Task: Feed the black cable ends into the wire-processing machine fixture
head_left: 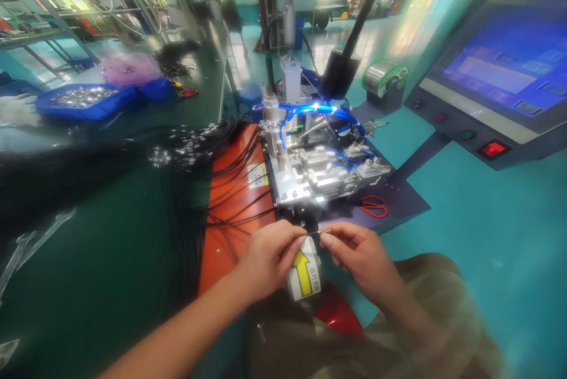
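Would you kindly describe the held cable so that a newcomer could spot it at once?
Find the silvery machine, then look below it. Between the left hand and right hand is a thin dark cable pinched by both, unlike the black cables across the orange panel.

Left hand (272, 249): bare, wrist uncovered too | left forearm (186, 326): long, tapering, uncovered as far as I can see | right hand (367, 258): bare to the wrist | right forearm (405, 308): uncovered, blurring lower down | trousers (432, 281): loose, matte khaki-brown cloth, rounded at the knee, weave too blurred for me to read
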`<state>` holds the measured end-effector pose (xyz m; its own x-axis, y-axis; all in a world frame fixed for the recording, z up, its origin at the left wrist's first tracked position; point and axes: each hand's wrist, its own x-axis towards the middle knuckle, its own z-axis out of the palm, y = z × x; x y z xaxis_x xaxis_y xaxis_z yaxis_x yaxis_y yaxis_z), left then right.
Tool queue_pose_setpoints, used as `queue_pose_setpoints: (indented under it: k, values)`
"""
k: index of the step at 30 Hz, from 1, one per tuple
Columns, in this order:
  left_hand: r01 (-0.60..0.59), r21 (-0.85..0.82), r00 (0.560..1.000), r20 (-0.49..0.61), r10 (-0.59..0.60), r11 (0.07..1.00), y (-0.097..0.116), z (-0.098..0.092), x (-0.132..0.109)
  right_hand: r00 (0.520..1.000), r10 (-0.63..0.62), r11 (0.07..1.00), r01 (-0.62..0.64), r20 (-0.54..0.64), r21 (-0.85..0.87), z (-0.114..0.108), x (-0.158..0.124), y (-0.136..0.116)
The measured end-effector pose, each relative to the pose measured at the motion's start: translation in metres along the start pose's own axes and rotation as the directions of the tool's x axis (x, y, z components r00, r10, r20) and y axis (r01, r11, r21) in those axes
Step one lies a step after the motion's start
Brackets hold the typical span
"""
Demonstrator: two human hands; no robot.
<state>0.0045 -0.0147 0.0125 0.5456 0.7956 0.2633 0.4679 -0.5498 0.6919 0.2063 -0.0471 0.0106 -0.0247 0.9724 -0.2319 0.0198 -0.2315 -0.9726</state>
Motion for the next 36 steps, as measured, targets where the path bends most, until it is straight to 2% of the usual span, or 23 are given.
queue_pose_setpoints:
  k: [24, 36]
  values:
    - [-0.096, 0.043, 0.993, -0.059, 0.098, 0.994, -0.0056, 0.0027, -0.0008, 1.0, 0.024, 1.0, -0.024, -0.001, -0.015, 0.002, 0.0009, -0.0048]
    - [-0.176, 0.098, 0.974, -0.126, 0.187, 0.98, -0.0042, 0.0015, -0.0005, 0.999, 0.04, 0.995, -0.039, -0.019, 0.088, 0.009, 0.0027, -0.0041]
